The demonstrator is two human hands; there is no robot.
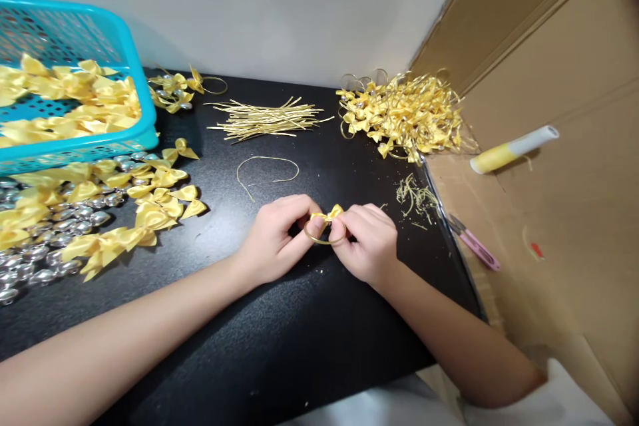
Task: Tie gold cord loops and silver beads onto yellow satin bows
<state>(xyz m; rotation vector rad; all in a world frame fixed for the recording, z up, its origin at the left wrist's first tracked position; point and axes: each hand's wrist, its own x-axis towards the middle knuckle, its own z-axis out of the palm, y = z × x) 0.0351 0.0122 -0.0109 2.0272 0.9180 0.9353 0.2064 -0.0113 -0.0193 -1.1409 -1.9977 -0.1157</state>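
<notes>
Now pinching a small yellow bow [336, 211] and the thin gold ring [327, 243] with it, in front of the body, over the black table [239, 359]. Left hand [284, 233] closed on the bow's left side between thumb and forefinger; right hand [369, 239] pinching the other side the same way, other fingers curled in. Ring looping out on the near side of the bow. Just beyond the left hand, a loose gold cord [269, 158], curved open; past that, a bundle of gold strips [267, 120]. Far right, a tangled heap of ringed bows [404, 113], with thread clippings [417, 198] nearer. Off the table edge, a pink-handled tool [480, 251] and a yellow-and-white tube [514, 150] by brown cardboard [564, 293]. To the left, loose bows [154, 213] among silver beads [64, 226], below a turquoise basket [142, 80] holding more bows
</notes>
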